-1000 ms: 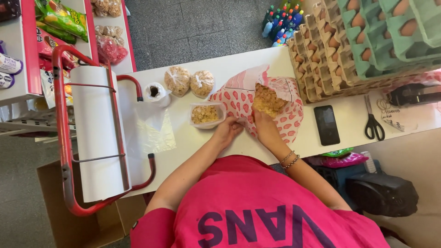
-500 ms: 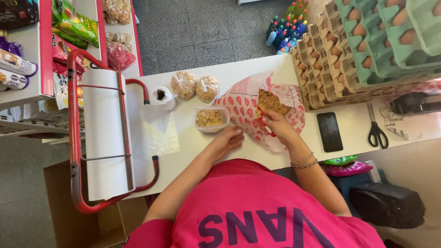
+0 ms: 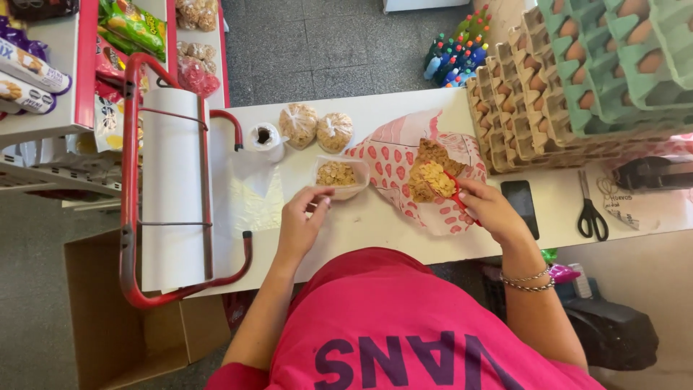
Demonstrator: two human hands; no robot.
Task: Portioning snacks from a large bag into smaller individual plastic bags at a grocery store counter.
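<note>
Now right hand point(image 3: 491, 209) holds scoop point(image 3: 433, 180) heaped golden flakes (pink bag point(image 3: 393, 162) beneath).

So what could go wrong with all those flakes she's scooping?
The red scoop in the right hand is heaped with golden flakes, so some could tumble onto the white counter on the way over. The small clear plastic tub that the left hand touches already looks nearly full, so more might overflow. The big pink patterned bag lies open on its side and could spill if bumped.
</note>
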